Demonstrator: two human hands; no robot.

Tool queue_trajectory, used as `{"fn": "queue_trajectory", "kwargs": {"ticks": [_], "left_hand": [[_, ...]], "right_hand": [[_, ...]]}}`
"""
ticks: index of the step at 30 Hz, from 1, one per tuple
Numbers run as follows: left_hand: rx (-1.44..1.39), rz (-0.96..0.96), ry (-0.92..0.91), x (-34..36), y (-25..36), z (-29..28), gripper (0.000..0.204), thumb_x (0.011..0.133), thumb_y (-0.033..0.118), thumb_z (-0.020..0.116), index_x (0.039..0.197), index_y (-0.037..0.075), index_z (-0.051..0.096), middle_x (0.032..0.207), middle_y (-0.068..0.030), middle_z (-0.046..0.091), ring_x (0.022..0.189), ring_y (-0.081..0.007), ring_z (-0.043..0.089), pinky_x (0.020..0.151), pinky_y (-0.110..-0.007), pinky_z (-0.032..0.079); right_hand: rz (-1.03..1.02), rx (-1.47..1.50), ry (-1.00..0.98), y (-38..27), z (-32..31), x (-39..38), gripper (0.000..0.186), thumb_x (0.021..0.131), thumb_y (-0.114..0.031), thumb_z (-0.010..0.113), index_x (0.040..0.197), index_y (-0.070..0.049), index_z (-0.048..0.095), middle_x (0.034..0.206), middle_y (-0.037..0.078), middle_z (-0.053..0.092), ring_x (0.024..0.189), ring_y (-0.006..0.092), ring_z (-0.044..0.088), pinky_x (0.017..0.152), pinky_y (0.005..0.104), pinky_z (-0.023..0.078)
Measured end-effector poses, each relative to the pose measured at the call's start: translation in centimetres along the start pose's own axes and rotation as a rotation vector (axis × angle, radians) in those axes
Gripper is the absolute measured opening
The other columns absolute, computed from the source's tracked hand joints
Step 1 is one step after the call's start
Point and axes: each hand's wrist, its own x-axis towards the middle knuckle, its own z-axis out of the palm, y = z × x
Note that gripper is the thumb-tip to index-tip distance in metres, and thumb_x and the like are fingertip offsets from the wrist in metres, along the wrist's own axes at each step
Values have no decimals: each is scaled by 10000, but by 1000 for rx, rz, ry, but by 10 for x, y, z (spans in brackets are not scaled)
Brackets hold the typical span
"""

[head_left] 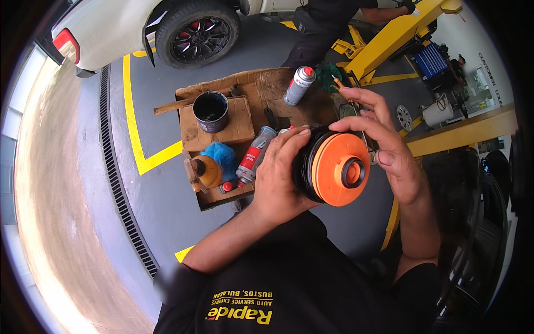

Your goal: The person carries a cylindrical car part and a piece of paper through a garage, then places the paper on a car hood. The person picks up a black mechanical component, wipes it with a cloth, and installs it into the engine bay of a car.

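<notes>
In front of my chest, my left hand wraps round the dark side of a round black part with an orange end cap. The cap faces up toward me and has a black-ringed hub in its middle. My right hand is at the part's right side, fingers apart and curved. One of its fingertips lies close to the part's upper edge, and whether it touches cannot be made out. Beyond the raised index finger shows a slim tool with an orange handle.
Past my hands, a cardboard-covered work surface bears a dark open can, an upright spray can, a lying spray can, a yellow-orange bottle and a blue cloth. Farther off are a pickup's wheel, a yellow lift and another person.
</notes>
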Motion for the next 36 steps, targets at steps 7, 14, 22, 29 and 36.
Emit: {"fn": "queue_trajectory", "kwargs": {"ticks": [7, 14, 22, 29, 36], "left_hand": [[-272, -243, -101, 1, 4, -4, 1259, 530, 140, 1006, 1505, 52, 214, 1399, -153, 476, 1331, -284, 513, 1127, -435, 422], [-184, -359, -120, 7, 12, 1, 1171, 599, 112, 970, 1472, 55, 192, 1425, -137, 441, 1357, -260, 479, 1169, -422, 386], [-200, -538, -37, 17, 7, 18, 1137, 592, 145, 973, 1439, 21, 226, 1402, -155, 461, 1311, -265, 504, 1132, -411, 394], [-235, -549, -26, 27, 2, 23, 1149, 654, 200, 977, 1501, 23, 221, 1461, -166, 476, 1345, -258, 511, 1150, -413, 392], [-7, -449, -31, 28, 7, 19, 1087, 752, 251, 932, 1524, 17, 204, 1506, -171, 418, 1387, -263, 466, 1167, -417, 354]], "right_hand": [[-9, 755, 162, 32, 41, -22, 919, 803, -552, 431, 1489, 59, 432, 1651, 192, 184, 1555, 291, 148, 1250, 464, 104], [-135, 416, 354, 25, 62, -36, 825, 828, -254, 526, 1528, 110, 282, 1649, 250, 50, 1550, 365, 73, 1246, 481, 86], [-128, 92, 525, 13, 82, -50, 940, 822, -308, 560, 1571, 106, 173, 1642, 329, -5, 1544, 450, 10, 1235, 541, 32], [-113, -98, 544, 2, 100, -42, 952, 867, -349, 548, 1574, 123, 119, 1599, 421, -72, 1502, 570, 4, 1203, 613, 49], [-24, -300, 528, -17, 114, -36, 846, 836, -265, 498, 1553, 103, 242, 1615, 401, 105, 1517, 525, 155, 1175, 627, 55]]}}
